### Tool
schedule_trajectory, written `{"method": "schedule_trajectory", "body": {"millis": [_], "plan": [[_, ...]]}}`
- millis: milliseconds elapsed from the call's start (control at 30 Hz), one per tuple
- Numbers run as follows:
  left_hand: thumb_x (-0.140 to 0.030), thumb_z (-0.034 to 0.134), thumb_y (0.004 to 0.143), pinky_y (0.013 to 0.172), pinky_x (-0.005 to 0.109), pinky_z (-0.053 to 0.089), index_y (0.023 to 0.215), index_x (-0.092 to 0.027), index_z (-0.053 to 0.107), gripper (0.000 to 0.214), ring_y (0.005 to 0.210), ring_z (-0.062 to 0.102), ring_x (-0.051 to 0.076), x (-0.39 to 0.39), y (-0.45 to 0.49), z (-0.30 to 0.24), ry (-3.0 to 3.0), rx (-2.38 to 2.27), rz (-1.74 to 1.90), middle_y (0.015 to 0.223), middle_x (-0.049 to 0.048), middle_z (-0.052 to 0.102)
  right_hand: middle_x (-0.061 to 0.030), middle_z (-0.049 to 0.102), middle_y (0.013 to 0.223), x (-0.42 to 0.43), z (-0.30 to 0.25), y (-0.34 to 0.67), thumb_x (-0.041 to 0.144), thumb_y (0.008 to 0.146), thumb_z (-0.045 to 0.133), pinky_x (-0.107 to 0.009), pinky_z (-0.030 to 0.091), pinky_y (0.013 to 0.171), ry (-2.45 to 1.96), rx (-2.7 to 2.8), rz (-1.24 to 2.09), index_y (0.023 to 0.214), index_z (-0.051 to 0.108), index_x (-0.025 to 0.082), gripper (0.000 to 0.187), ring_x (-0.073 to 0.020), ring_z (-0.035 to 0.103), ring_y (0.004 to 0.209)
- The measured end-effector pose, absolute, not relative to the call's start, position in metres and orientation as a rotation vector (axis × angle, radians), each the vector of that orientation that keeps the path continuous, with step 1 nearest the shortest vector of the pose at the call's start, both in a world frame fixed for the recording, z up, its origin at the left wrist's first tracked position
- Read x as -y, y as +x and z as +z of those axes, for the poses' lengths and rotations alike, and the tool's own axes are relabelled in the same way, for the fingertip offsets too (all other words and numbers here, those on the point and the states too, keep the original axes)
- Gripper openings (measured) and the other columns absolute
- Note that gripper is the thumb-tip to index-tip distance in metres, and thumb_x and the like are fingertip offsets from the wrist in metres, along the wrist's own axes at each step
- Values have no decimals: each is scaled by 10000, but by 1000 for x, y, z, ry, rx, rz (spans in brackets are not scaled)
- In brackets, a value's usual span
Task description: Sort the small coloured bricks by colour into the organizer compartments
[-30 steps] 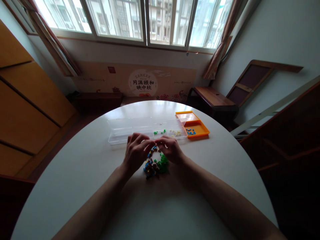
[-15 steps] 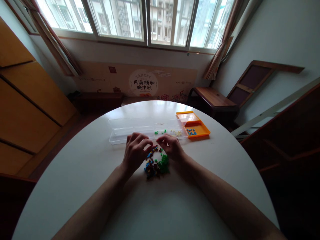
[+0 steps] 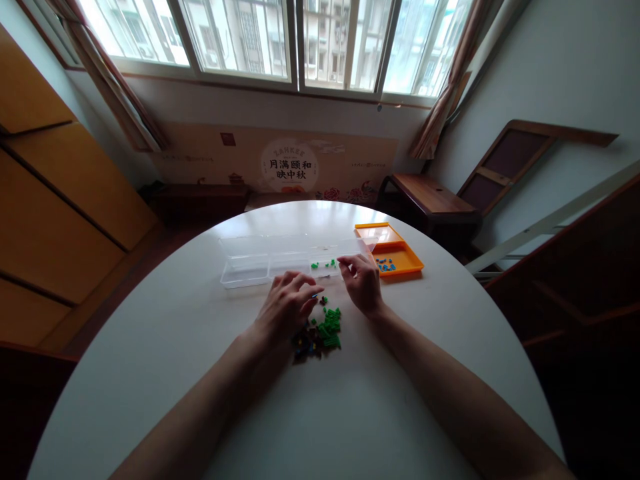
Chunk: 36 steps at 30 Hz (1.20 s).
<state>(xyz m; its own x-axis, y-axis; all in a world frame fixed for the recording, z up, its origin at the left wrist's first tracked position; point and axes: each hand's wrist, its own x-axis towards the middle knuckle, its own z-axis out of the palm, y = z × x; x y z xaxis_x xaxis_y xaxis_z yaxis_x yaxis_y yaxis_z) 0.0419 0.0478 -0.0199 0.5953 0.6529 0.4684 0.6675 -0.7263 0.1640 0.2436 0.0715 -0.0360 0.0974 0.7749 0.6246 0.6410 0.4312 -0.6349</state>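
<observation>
My left hand (image 3: 287, 303) hovers over a pile of small plastic building bricks, its thumb and index finger apart. A blue brick (image 3: 315, 295) shows in the gap between them and seems to lie on the table. Green bricks (image 3: 330, 328) and dark brown, blue and yellow bricks (image 3: 306, 347) lie by the wrist, partly covered. My right hand (image 3: 363, 283) is at the right part of a clear compartment box (image 3: 245, 277), fingertips pinched; anything in them is too small to make out. A few green bricks (image 3: 315, 265) sit in one compartment.
An orange tray (image 3: 413, 257) holding several small blue bricks (image 3: 386, 267) stands at the right end of the clear box. Everything rests on a round white table (image 3: 175, 333). A wooden chair (image 3: 435, 193) stands beyond its far right edge.
My right hand has moved right and forward, from beside the pile to over the clear box, hiding the pale bricks there. My left hand has shifted right, over part of the pile.
</observation>
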Motion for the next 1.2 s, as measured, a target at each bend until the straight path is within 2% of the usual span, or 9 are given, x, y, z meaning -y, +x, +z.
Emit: {"method": "schedule_trajectory", "body": {"millis": [100, 233, 500, 667, 833, 967, 1067, 1200], "plan": [[-210, 555, 886, 895, 410, 372, 1134, -309, 645, 281, 1097, 478, 256, -46, 46, -22, -2841, 1132, -701, 1168, 49, 626, -22, 656, 774, -65, -35, 243, 201, 865, 546, -261, 447, 646, -1257, 1671, 135, 889, 705, 186, 162, -134, 532, 606], [-196, 592, 850, 927, 428, 361, 1069, -327, 669, 267, 1130, 465, 275, -44, 48, -22, -2903, 1100, -635, 1196, 42, 615, -19, 650, 763, -59, -34, 243, 178, 865, 544, -249, 444, 650, -1206, 1748, 99, 880, 705, 189, 162, -131, 539, 620], [-178, 620, 835, 904, 416, 376, 840, -264, 702, 118, 1077, 509, 247, -46, 51, -19, -2916, 1140, -726, 1090, 33, 663, -14, 640, 759, -59, -37, 247, 165, 853, 545, -242, 455, 654, -1201, 1733, 132, 888, 704, 193, 165, -130, 547, 630], [-187, 673, 804, 881, 415, 378, 801, -244, 691, 59, 1030, 536, 240, -47, 50, -16, -2938, 1241, -803, 1020, 19, 687, -14, 636, 761, -58, -37, 244, 164, 853, 542, -242, 460, 653, -1172, 1736, 157, 883, 702, 198, 166, -129, 549, 633], [-222, 693, 785, 881, 389, 437, 781, -232, 700, 13, 959, 576, 207, -51, 48, -12, -2977, 1382, -1186, 941, 23, 692, -12, 642, 776, -53, -34, 241, 181, 854, 543, -246, 474, 659, -1096, 1775, 166, 900, 689, 206, 155, -121, 547, 624], [-326, 661, 811, 783, 326, 508, 814, -210, 720, 131, 860, 630, 178, -54, 46, -7, -2994, 1586, -1597, 899, 42, 686, -10, 661, 800, -47, -29, 237, 217, 838, 575, -260, 489, 688, -972, 1868, 121, 920, 676, 220, 130, -124, 560, 642], [-399, 655, 810, 705, 288, 520, 805, -193, 726, 219, 794, 645, 164, -55, 46, -6, -2979, 1677, -1734, 875, 48, 686, -22, 673, 834, -43, -28, 234, 291, 864, 588, -259, 489, 682, -900, 1916, 96, 908, 672, 220, 119, -124, 572, 659], [-432, 662, 798, 683, 267, 520, 781, -187, 729, 254, 756, 641, 153, -55, 48, -6, -3003, 1680, -1768, 830, 44, 682, -25, 661, 791, -43, -28, 231, 314, 914, 553, -243, 475, 666, -868, 1932, 62, 850, 671, 212, 168, -119, 577, 671]]}}
